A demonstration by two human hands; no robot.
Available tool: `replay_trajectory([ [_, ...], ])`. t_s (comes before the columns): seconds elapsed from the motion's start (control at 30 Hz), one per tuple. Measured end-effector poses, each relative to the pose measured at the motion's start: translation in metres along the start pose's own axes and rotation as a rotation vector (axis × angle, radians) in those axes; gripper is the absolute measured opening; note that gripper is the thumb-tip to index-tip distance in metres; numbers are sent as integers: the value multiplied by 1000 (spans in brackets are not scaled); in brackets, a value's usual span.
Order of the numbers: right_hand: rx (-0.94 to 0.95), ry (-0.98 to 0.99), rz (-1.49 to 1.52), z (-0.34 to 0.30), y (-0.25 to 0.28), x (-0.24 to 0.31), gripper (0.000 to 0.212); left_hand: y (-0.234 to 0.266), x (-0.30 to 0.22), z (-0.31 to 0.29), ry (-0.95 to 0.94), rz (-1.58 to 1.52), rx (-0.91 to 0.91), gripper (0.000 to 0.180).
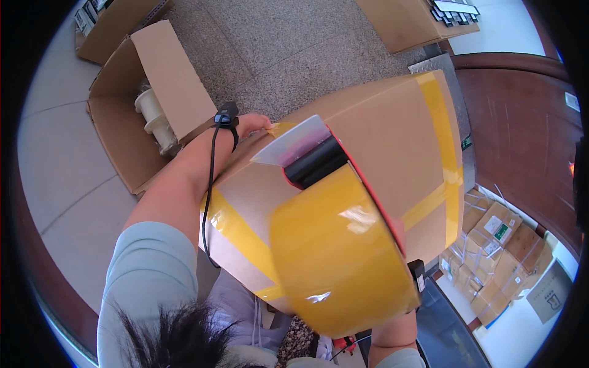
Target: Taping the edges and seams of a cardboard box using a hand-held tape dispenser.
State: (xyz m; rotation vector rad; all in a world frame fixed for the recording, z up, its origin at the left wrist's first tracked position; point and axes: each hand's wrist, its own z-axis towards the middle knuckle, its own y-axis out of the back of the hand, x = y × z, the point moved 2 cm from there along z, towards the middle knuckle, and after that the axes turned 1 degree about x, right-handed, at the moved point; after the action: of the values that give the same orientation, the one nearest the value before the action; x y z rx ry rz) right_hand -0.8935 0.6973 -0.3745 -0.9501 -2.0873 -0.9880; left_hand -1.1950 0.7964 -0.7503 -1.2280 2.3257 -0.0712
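A large cardboard box (380, 129) with strips of yellow tape lies before me. At its far left edge my left hand (251, 124) is closed, its fingertips against a short piece of yellow packing tape (281, 128); the other fingers are partly hidden. My right hand (398, 230) holds a tape dispenser (316, 162) above the box. The dispenser has a black roller, a red frame and a clear plastic flap. Its thick yellow roll (343, 251) hides most of the right hand. A black device with a cable (226, 115) is strapped to my left wrist.
An open carton (116, 110) with white spools (153, 116) stands on the floor at left. Other cartons sit at the far left and far right (405, 24). Several strapped parcels (491, 245) are stacked at right, beside a brown wooden surface (521, 116).
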Motion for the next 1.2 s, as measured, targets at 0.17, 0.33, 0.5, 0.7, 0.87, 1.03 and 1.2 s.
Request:
replay_trajectory([
  [0.17, -1, -70, 105, -6, -8, -28, 25, -7, 1, 7, -27, 328, -244, 49],
  [0.33, -78, -67, 97, -15, -5, -17, 25, -50, -36, -55, 254, 299, -186, 79],
  [0.5, -110, -59, 73, -18, -5, -16, 25, -24, 0, -12, 85, 711, -686, 75],
  [0.7, -162, -79, 55, -26, 2, -24, 26, -50, -134, -127, -678, 232, -137, 63],
  [0.87, -197, -77, 59, -29, 10, -23, 27, -97, -151, -225, -734, 293, 202, 85],
  [1.03, -217, -84, 65, -31, 15, -22, 27, -123, -145, -229, -748, 466, 77, 98],
  [1.2, -229, -130, 67, -60, 20, -22, 27, -125, -141, -225, -793, 461, 79, 92],
])
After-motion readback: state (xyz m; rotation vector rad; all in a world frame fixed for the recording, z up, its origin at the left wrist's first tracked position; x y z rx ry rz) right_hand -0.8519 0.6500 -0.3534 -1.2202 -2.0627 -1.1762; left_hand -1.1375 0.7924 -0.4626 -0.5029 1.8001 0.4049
